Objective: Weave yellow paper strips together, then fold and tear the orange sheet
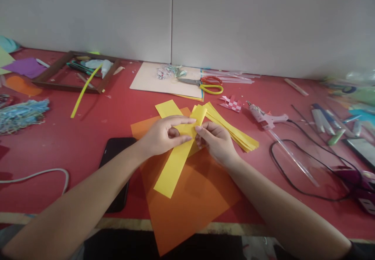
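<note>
My left hand [164, 135] and my right hand [215, 141] meet over the middle of a long yellow paper strip [175, 162], and both pinch it between thumb and fingers. The strip runs from near the table's front up to the far right over an orange paper sheet [190, 201]. A stack of several more yellow strips [234, 131] fans out to the right, behind my right hand. Another yellow strip [167, 108] lies just beyond my left hand.
A black phone [115, 162] lies left of the orange sheet. On the red table [88, 143]: scissors [205, 84] on beige card, a pink glue gun [265, 117] with black cable [295, 162], a wooden frame [73, 72], blue shredded paper [20, 113], a white cable [41, 173].
</note>
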Demonstrator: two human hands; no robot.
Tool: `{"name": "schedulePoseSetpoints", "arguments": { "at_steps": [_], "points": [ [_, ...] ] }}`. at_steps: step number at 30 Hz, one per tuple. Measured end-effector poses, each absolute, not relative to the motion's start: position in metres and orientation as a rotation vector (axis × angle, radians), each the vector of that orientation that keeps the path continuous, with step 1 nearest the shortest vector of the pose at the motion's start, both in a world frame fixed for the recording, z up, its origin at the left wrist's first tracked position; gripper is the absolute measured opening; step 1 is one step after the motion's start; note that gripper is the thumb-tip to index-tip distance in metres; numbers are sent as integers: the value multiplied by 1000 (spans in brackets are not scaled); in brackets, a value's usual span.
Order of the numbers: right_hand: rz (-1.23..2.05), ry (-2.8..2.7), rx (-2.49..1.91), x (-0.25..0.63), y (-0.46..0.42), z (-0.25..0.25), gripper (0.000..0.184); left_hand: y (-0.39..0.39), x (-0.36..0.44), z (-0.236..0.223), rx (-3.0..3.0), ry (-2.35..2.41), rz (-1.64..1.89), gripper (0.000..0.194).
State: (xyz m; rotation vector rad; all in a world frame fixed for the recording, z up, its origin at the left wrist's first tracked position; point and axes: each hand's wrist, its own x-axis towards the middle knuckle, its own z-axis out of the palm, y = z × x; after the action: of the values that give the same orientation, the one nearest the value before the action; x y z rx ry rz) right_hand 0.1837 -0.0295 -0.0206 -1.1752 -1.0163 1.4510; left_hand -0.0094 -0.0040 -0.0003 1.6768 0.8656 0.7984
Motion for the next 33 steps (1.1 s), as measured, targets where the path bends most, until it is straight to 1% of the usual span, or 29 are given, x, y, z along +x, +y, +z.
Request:
{"name": "schedulePoseSetpoints", "arguments": {
  "at_steps": [2,6,8,13,17,22,29,33],
  "points": [
    [1465,-1005,-1164,184,-30,-20,32,-4,-10,-1,1663,860,768,46],
    [1484,-971,-1152,184,-30,-17,32,-5,-12,-1,1662,868,662,59],
    [1475,-964,-1162,184,-30,-16,32,-5,-12,-2,1686,884,689,60],
    [1451,-946,-1180,181,-30,-15,33,-2,-11,-7,1718,906,874,43],
    [1473,-923,-1178,181,-30,-17,32,-2,-10,-8,1729,881,874,33],
    [1421,-901,-1148,182,-30,-19,29,-4,-9,-6,1786,879,840,32],
    [1359,-924,-1196,182,-30,-19,34,-4,-9,-7,1767,884,839,36],
    [1334,-936,-1218,182,-30,-20,35,-4,-8,-4,1770,891,825,31]
  ]
}}
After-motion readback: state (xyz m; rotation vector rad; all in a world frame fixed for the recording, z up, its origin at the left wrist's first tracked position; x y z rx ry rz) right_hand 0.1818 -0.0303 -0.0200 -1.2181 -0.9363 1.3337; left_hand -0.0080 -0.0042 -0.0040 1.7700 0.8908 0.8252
